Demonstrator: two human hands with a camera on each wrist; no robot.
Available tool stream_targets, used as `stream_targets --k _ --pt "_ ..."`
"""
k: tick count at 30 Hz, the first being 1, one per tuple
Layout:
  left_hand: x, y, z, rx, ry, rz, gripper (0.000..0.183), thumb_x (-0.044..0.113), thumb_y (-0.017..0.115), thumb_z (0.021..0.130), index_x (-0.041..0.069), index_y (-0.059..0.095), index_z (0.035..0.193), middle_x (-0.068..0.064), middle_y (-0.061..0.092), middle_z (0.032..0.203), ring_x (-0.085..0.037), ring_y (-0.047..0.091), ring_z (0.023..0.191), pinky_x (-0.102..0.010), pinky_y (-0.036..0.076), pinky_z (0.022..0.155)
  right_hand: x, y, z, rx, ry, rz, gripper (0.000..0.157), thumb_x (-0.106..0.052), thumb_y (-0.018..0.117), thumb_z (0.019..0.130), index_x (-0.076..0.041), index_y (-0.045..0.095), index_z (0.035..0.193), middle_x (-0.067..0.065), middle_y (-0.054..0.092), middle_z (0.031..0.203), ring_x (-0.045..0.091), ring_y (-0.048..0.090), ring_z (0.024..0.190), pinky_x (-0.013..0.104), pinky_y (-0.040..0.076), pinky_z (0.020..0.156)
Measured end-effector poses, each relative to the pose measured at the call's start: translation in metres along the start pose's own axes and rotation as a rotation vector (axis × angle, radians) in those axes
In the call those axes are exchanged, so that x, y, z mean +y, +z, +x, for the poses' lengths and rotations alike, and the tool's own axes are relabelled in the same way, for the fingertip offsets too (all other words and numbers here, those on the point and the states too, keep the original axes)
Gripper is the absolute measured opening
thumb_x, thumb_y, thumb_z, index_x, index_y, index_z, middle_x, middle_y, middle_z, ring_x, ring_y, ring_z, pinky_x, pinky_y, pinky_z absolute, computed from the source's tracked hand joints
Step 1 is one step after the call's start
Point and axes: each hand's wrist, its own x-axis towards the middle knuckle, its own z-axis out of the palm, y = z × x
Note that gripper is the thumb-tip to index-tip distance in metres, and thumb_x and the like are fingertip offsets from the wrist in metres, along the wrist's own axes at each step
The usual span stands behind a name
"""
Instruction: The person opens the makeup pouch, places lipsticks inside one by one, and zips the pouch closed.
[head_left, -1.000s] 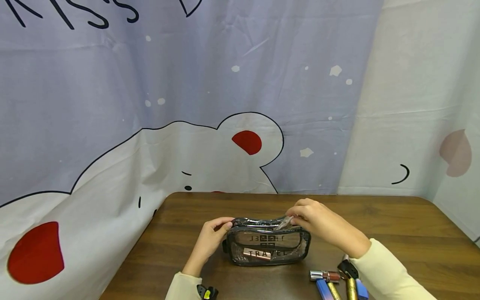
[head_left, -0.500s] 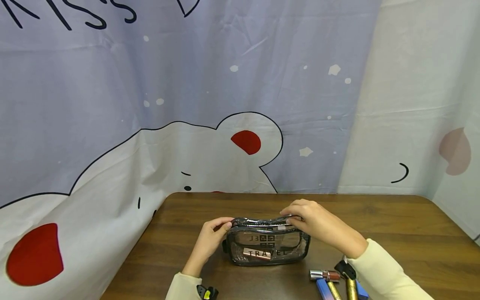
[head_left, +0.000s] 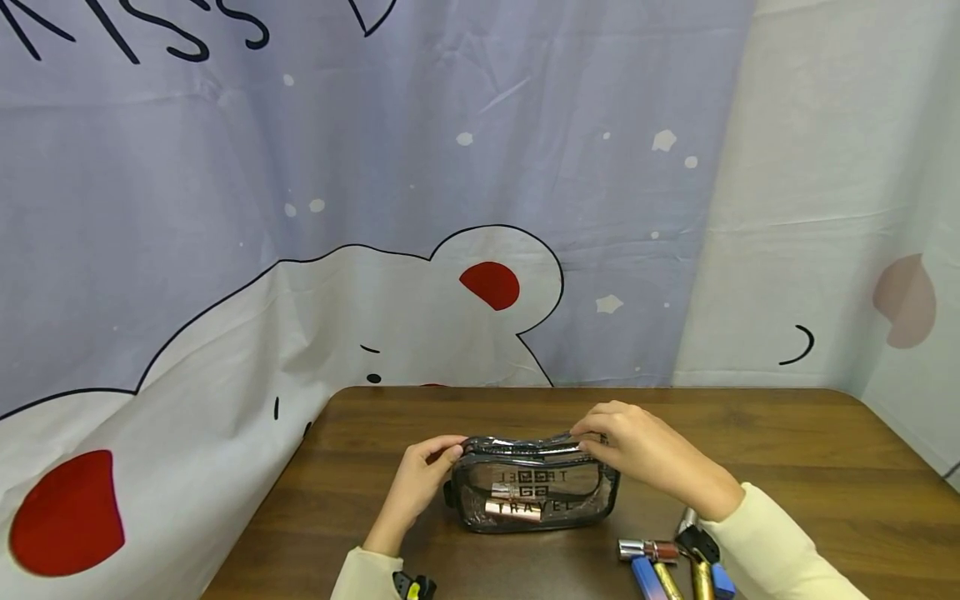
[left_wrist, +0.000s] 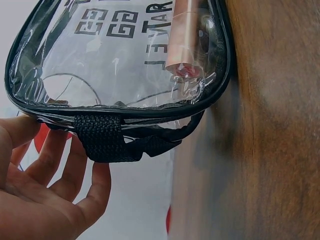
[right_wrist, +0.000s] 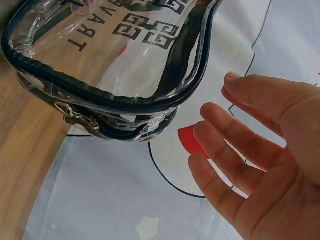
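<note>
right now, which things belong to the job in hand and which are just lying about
In the job, it seems:
bag, held by the left hand
tubes inside
right hand, at the bag's other end

Lying about, though perhaps meant for the bag:
silver-and-red tube
gold tubes
blue pieces

- Pouch (head_left: 551, 518): colourless and clear, with black piping, black TRAVEL lettering and square maze-like motifs.
- Strap (left_wrist: 100, 139): black, woven pattern.
- Tube in the pouch (left_wrist: 183, 35): rose gold.
- Loose tube (head_left: 660, 551): silver and reddish brown.
- Slim tubes (head_left: 702, 575): gold.
- Box (head_left: 647, 575): blue, perhaps shading to violet; it shows small.
- Sleeves (head_left: 776, 546): pale cream.
- Table (head_left: 450, 410): brown, streaked wood grain.
- Cloth (head_left: 390, 150): lavender-grey and white, black outlines, red patches.
</note>
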Motion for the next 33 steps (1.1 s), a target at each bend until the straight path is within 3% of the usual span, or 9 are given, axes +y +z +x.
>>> stream_targets --k 5,14,18,33 --pt "-0.005 0.001 0.002 0.015 0.001 0.016 0.018 0.007 0.064 0.090 0.002 0.071 0.106 -0.014 0.067 0.097 -0.006 0.050 0.071 -0.018 0.043 0.060 0.002 -0.001 -0.002 0.004 0.031 -0.011 0.012 -0.015 0.072 0.085 -0.014 0.074 0.097 -0.006 0.069 0.093 0.011 0.063 0.086 0.029 0.052 0.074" --pt "0.009 0.004 -0.003 0.045 -0.009 0.051 0.018 0.004 0.061 0.091 0.000 0.071 0.105 -0.016 0.067 0.096 -0.008 0.050 0.071 -0.017 0.041 0.060 0.004 -0.008 -0.012 -0.036 0.127 -0.029 0.015 -0.023 0.070 0.088 -0.019 0.072 0.102 -0.007 0.068 0.097 0.011 0.062 0.089 0.031 0.052 0.075" --pt "0.006 0.004 -0.002 0.049 -0.007 0.055 0.018 0.005 0.062 0.091 0.001 0.071 0.105 -0.015 0.067 0.097 -0.009 0.050 0.072 -0.018 0.041 0.061 0.006 -0.011 -0.017 -0.043 0.162 -0.026 0.016 -0.024 0.070 0.088 -0.020 0.072 0.103 -0.007 0.068 0.099 0.012 0.063 0.092 0.033 0.052 0.078" --pt "0.023 0.003 -0.010 0.027 0.005 0.033 0.018 0.003 0.061 0.091 -0.002 0.070 0.105 -0.015 0.066 0.094 -0.010 0.049 0.071 -0.018 0.040 0.059 0.012 -0.017 -0.040 -0.023 0.187 -0.038 0.018 -0.024 0.072 0.085 -0.017 0.072 0.102 -0.009 0.067 0.097 0.012 0.062 0.088 0.031 0.053 0.075"
